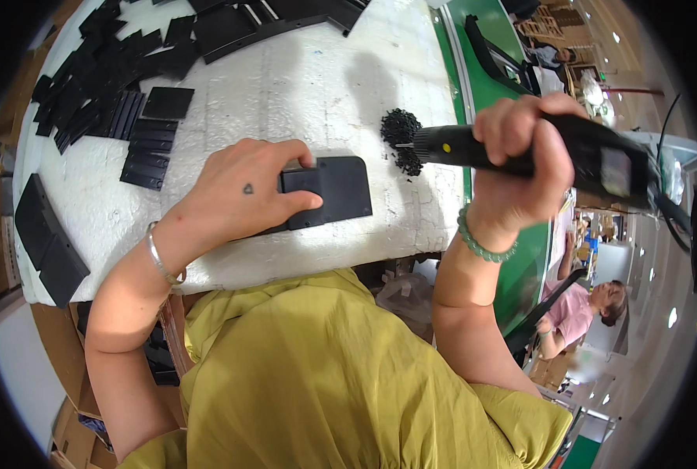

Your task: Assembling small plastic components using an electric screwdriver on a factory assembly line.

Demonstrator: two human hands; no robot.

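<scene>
My left hand [243, 187] is closed over the left end of a flat black plastic part [344, 187] lying on the white work surface. Thumb and forefinger pinch a smaller black piece at that end; the other fingers are partly hidden. My right hand [524, 144] is wrapped round a black electric screwdriver [454, 146] with a yellow dot, held sideways. Its bit points left into a small heap of black screws [401, 125], to the upper right of the plastic part. Whether a screw sits on the bit is too small to tell.
Loose black plastic pieces [71, 94] are piled at the far left, and a larger black panel [262, 27] lies behind. A two-part black piece [51, 238] sits at the near left edge. Beyond a green surface [485, 78] on the right, a person in pink [571, 316] is visible.
</scene>
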